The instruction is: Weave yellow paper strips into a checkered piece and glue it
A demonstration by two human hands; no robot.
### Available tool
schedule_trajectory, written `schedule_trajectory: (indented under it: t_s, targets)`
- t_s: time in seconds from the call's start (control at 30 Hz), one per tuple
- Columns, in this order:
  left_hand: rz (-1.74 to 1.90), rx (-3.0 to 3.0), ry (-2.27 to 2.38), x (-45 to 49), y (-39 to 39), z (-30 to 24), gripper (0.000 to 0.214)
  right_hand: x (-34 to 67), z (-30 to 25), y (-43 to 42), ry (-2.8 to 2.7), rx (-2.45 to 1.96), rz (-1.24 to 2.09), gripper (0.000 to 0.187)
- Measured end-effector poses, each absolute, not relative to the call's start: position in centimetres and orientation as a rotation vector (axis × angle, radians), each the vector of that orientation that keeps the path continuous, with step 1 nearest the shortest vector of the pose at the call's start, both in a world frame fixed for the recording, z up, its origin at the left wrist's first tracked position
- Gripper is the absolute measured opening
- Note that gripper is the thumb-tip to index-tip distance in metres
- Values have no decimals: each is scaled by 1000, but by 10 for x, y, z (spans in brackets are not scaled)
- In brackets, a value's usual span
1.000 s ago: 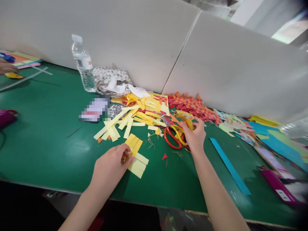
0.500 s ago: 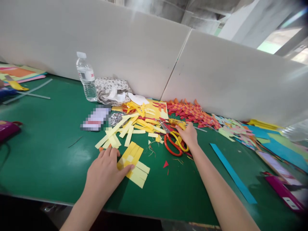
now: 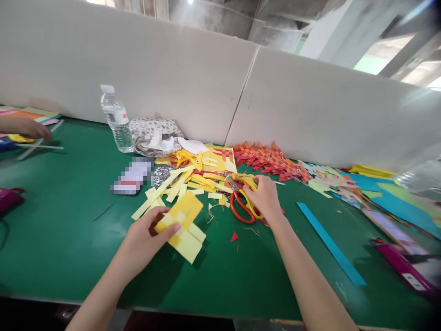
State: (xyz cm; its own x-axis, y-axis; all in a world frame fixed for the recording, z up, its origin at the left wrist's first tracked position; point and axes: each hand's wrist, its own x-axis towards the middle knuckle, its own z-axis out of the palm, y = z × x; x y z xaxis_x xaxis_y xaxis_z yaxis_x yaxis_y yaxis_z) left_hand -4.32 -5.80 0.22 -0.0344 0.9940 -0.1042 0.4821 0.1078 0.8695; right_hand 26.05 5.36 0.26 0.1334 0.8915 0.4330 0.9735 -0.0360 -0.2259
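A woven piece of yellow and pale yellow paper [image 3: 188, 243], with slit strips, is pinched between the thumb and fingers of my left hand [image 3: 151, 239]. It is raised slightly above the green table and tilted. My right hand [image 3: 263, 197] is closed over a small yellow item [image 3: 251, 183] whose kind I cannot make out; part of it is hidden by the fingers. Right beside that hand lie scissors [image 3: 243, 207] with red and yellow handles. Loose yellow paper strips [image 3: 203, 181] are heaped between the two hands.
Along the partition [image 3: 155, 69] are a water bottle [image 3: 117, 122], a patterned cloth [image 3: 155, 131], red-orange woven paper pieces [image 3: 272, 158] and coloured scraps. A phone [image 3: 132, 177] lies left, a blue strip [image 3: 329, 241] right. Another person's hand [image 3: 29, 128] is at far left.
My left hand has lifted and tilted the woven paper off the table. My right hand stays by the scissors, around the yellow item. Another person's hand has come into view at far left.
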Motion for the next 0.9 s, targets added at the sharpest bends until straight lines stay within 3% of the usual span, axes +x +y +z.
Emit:
schedule_trajectory:
  t_s: [0.1,0.33,0.53,0.8,0.9]
  targets:
    - [977,1196,1405,-46,-54,9,43,256,14,28,-2030,-2003,-46,21]
    - [1009,808,1137,-32,-28,23,41,247,8,13,-2029,-2196,37,41]
    - [993,854,1110,-19,-5,25,43,247,13,13,-1916,-2200,-126,19]
    - [1219,768,952,13,26,21,41,232,15,10,-1643,-1798,175,25]
    - [1344,751,912,21,41,9,40,227,14,4,-1632,-1785,107,30]
